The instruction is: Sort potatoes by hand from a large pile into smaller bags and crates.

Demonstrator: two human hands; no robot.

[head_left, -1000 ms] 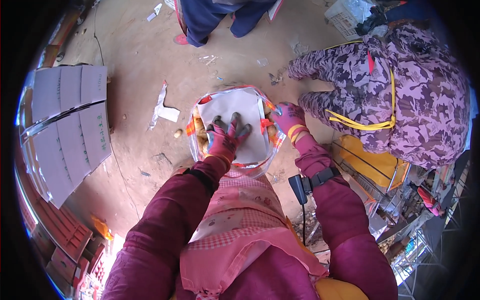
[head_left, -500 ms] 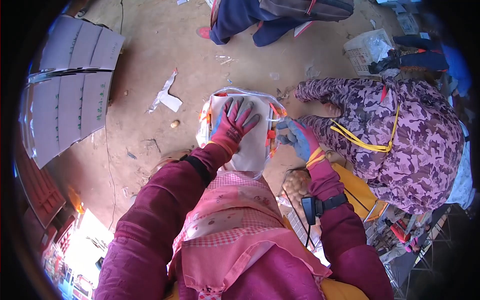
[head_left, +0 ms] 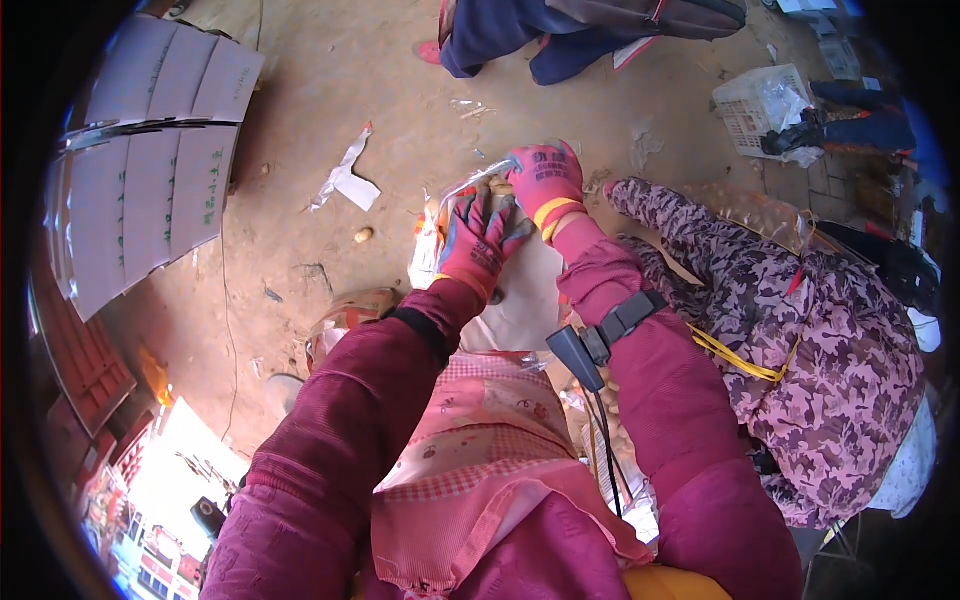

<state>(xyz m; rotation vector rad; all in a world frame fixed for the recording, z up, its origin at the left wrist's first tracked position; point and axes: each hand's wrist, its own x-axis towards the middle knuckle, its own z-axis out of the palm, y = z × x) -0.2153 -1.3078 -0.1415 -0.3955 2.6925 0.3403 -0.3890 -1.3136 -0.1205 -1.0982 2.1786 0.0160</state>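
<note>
Both hands have come together at the top rim of the white bag (head_left: 520, 300), where a second ago they lay apart on it. The left hand (head_left: 478, 240) now grips the rim at 9 o'clock, the right hand (head_left: 545, 180) pinches its clear liner at 12. The bag stands on the dirt floor (head_left: 330, 90) at the person's knees, so the work looks to have moved to gathering its mouth.

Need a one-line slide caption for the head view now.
Both gloved hands, left hand and right hand, grip the clear bag over the dirt floor.
</note>
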